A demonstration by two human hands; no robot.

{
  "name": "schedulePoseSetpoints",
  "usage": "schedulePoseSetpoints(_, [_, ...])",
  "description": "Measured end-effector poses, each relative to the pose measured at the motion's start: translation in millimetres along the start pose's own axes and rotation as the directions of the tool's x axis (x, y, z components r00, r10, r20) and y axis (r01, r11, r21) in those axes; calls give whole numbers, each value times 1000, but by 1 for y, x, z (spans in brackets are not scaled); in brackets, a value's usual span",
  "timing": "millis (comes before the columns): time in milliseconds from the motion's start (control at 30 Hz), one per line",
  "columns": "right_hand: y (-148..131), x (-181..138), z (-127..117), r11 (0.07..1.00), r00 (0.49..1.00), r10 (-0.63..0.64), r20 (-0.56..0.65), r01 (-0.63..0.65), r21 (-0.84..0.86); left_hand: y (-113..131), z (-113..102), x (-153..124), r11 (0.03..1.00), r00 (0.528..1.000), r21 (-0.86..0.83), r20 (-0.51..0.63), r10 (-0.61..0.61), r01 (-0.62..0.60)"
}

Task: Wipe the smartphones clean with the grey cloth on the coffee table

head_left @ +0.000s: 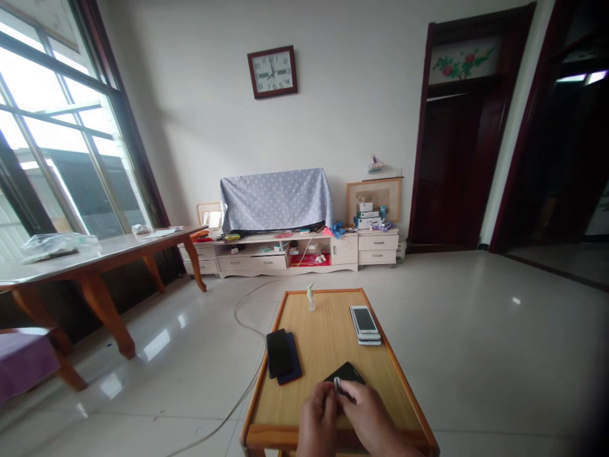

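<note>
My left hand point(318, 416) and my right hand point(367, 411) meet over the near end of a small wooden table point(328, 343). Both are closed, fingertips together. A small whitish piece point(337, 383) pokes out between them, pinched by my right hand; its kind is unclear. What the left fingers hold is hidden. Just beyond the hands lies a black phone point(349, 369), partly covered by them. To the left, another black phone point(279, 353) rests on a dark blue one point(295, 368). White phones point(364, 322) are stacked near the right edge.
A small clear bottle with a green pump top point(311, 297) stands at the table's far end. A cable point(238, 317) runs over the floor on the left. A larger table point(118, 251) stands by the window. Against the wall is a low white cabinet point(345, 249).
</note>
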State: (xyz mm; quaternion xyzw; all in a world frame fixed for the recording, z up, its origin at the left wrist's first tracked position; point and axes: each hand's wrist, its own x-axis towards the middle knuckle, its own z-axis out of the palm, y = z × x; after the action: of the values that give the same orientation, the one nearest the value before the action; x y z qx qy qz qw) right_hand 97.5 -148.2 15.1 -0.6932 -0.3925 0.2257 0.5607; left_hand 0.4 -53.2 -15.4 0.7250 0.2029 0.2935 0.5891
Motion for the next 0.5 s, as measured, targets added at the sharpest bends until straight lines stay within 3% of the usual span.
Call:
schedulePoseSetpoints(167, [18,3,-5,995,997,-44,-67,38,-89,17,0,-8,998,996,57,81,31,-36])
schedulePoseSetpoints(233, [26,5,-10,999,994,-16,-109,10,-52,28,-6,-9,976,991,200,115,65,-88])
schedulePoseSetpoints(300, [32,6,-18,1000,985,21,-174,-19,15,35,-17,-7,889,983,420,76,167,-184])
schedulePoseSetpoints(333, [35,7,-22,998,977,40,-210,-32,46,35,-24,-6,813,972,536,66,227,-226])
schedulePoseSetpoints(500, [50,13,-43,992,937,117,-330,-94,84,14,-55,7,741,973,644,23,231,-191])
